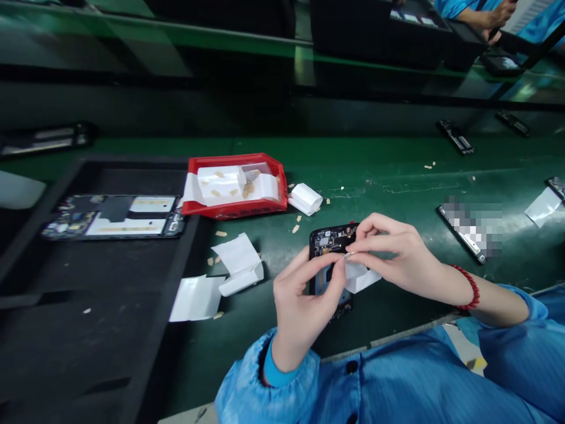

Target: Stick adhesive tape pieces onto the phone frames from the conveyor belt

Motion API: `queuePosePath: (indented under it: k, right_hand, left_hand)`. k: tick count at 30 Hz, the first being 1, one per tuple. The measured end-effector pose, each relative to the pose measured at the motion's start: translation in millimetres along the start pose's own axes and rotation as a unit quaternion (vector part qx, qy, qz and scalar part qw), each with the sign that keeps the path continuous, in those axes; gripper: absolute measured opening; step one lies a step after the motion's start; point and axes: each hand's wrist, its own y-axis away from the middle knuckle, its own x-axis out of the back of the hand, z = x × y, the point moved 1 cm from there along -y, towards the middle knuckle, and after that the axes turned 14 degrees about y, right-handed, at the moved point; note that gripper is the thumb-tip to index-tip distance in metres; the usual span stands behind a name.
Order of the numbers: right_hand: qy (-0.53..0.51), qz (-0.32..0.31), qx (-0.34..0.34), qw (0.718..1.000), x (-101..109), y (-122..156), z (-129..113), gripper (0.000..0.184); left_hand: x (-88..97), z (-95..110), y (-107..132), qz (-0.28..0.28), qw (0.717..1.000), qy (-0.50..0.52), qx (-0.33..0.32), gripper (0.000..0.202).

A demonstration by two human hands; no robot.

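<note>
An opened black phone body [329, 242] lies on the green bench in front of me, its circuit board showing. My left hand [302, 309] rests over its lower half, thumb and forefinger pinched together at a small strip. My right hand [395, 256] is closed too, fingertips pinching the same spot from the right, with a piece of white backing paper [361, 278] under its fingers. A red bead bracelet sits on my right wrist. Both sleeves are blue.
A red bin [233, 207] holding white paper and small tan stickers stands behind. Loose white papers [236, 262] lie left of the phone. A black tray [88, 282] with phone parts [112, 217] is at left. More phones lie at right; another person's hand [498, 15] is at far right.
</note>
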Motion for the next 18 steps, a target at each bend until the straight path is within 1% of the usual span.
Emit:
queuePosePath:
  k: [3, 5, 8, 10, 12, 18]
  right_hand:
    - [-0.040, -0.027, -0.010, 0.999, 5, -5, -1, 0.009]
    - [-0.038, -0.033, -0.005, 0.999, 8, -8, -1, 0.007]
    - [0.040, -0.008, 0.044, 0.998, 8, -8, -1, 0.013]
    - [0.112, 0.013, 0.091, 0.989, 6, -7, 0, 0.015]
    - [0.155, 0.020, 0.125, 0.980, 4, -6, 0, 0.016]
    - [0.158, -0.017, 0.145, 0.976, 4, -12, 0, 0.016]
  left_hand:
    - [-0.3, 1, 0, 0.007, 1.000, -0.005, -0.021, 0.011]
    - [-0.6, 1, 0, 0.003, 1.000, -0.009, -0.027, 0.011]
    - [-0.8, 0, 1, -0.004, 1.000, -0.013, -0.021, 0.009]
    - [-0.4, -1, 2, -0.002, 1.000, -0.015, -0.013, 0.009]
    - [0.0, -2, 2, -0.002, 1.000, -0.015, -0.008, 0.010]
    - [-1.2, 0, 1, 0.000, 1.000, -0.010, 0.003, 0.010]
